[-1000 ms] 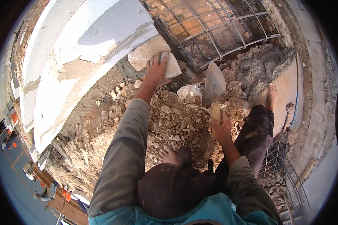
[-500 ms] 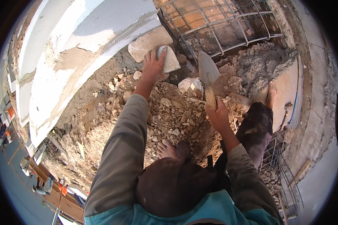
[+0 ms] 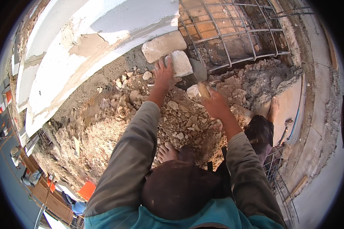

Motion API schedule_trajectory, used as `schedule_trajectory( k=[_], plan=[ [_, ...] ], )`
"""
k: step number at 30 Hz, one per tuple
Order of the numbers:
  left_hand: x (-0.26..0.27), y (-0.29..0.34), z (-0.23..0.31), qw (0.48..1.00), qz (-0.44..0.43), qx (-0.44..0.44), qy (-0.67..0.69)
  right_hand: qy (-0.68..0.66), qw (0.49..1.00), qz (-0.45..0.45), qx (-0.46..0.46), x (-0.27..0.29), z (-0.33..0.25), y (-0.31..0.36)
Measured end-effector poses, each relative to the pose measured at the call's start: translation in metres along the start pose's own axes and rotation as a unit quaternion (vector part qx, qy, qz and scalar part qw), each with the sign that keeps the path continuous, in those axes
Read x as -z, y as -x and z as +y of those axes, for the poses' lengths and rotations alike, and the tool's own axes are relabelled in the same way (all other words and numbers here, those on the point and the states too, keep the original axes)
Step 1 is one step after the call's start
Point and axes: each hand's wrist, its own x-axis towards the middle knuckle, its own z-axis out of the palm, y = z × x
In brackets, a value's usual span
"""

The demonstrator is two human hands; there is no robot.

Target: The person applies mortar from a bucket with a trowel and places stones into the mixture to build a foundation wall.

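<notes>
A pale, squared stone block (image 3: 180, 63) sits just in front of a longer pale stone (image 3: 164, 46) at the foot of the white wall. My left hand (image 3: 165, 77) grips the block's left end, fingers bent against it. In my right hand (image 3: 218, 104) is a trowel (image 3: 199, 71), its wooden handle wrapped by my fingers. The trowel's grey blade stands at the right end of the block; whether they touch I cannot tell. Beside the handle lies a whitish lump (image 3: 193, 91), partly hidden by my right hand.
Steel rebar mesh (image 3: 222, 36) spans a pit beyond the trowel. Wet grey mortar (image 3: 269, 82) is heaped on a board at the right, near my bare foot. Loose rubble (image 3: 179, 116) covers the ground between my arms. The white wall (image 3: 68, 57) curves along the left.
The trowel has swung left and lowered, from upright over the rubble to the block's right end. My left hand keeps hold of the block, which now lies more squarely along the longer stone.
</notes>
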Motion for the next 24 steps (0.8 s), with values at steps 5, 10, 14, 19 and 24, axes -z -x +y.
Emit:
schedule_trajectory(
  k=[5,10,14,19,24],
  plan=[
    [0.000,-0.013,0.009,0.997,0.003,-0.067,-0.025,-0.154,0.988,-0.008,0.025,-0.008,0.026,-0.004],
    [-0.005,-0.014,0.013,0.999,0.017,-0.034,-0.029,0.004,1.000,0.001,0.021,0.000,0.031,-0.013],
    [0.002,-0.016,-0.002,0.998,0.016,-0.048,-0.040,-0.026,0.999,-0.028,0.007,0.012,0.022,-0.007],
    [0.009,-0.009,0.007,0.999,0.018,-0.029,-0.006,-0.110,0.994,-0.011,0.003,0.007,0.021,-0.002],
    [0.010,0.001,-0.002,0.998,0.029,-0.045,0.035,-0.224,0.974,-0.019,0.040,-0.020,0.044,-0.007]
  ],
)
